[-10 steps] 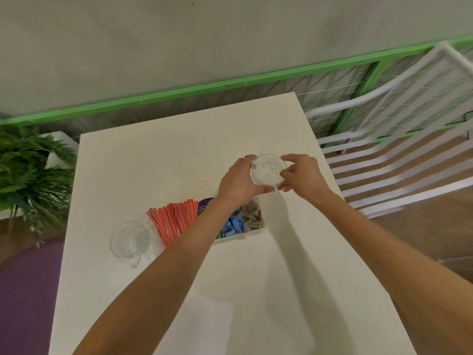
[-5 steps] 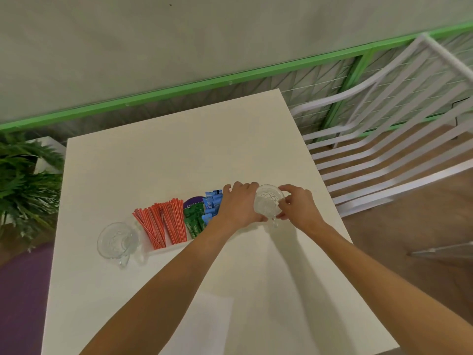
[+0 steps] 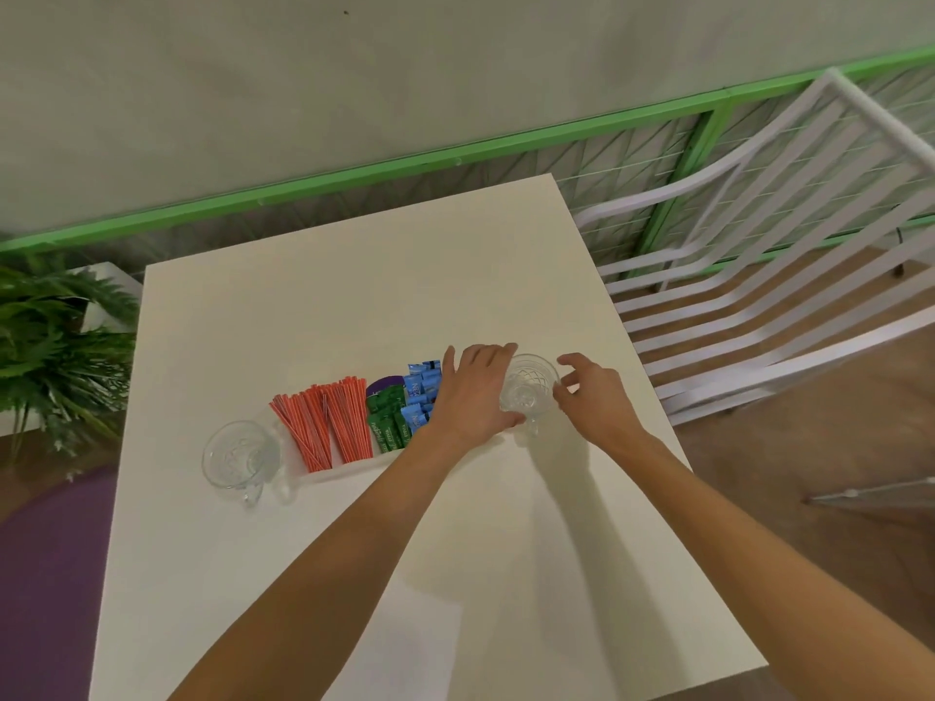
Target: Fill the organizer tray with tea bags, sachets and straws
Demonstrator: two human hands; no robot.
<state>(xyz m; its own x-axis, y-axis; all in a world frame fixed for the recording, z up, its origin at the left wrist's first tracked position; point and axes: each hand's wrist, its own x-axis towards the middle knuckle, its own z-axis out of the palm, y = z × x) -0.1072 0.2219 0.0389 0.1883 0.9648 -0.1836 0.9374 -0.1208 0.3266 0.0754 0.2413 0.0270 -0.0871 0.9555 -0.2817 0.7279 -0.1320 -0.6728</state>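
Both grips now frame the clear glass cup (image 3: 528, 392) that a second ago was held up off the counter (image 3: 354, 275) between them. It has come down and sits just to the right of the organizer tray (image 3: 344, 472). The left hand (image 3: 473, 392) lies flat and spread, its palm over the tray's right end and its fingertips touching the cup's left side. The right hand (image 3: 592, 397) has let go: its fingers are loosely curled and parted, just beside the cup's right rim and not gripping it.

To the left of the left grip the tray already looks stocked. Blue sachets (image 3: 422, 392) stand closest to the hand, green sachets (image 3: 387, 417) next to them, then a purple packet (image 3: 384, 386) behind those, and red straws (image 3: 324, 427) fanned at the far end. Whatever lies in the compartment under the left palm is hidden at this moment, so the tea bags cannot be confirmed. A second glass cup (image 3: 240, 457) stands beyond the tray's left end, touching or nearly touching it.

My reading is that filling is essentially done, and that setting the emptied cup down closes the step. What remains is probably a withdrawal of both hands, taking care not to tip the light cup.
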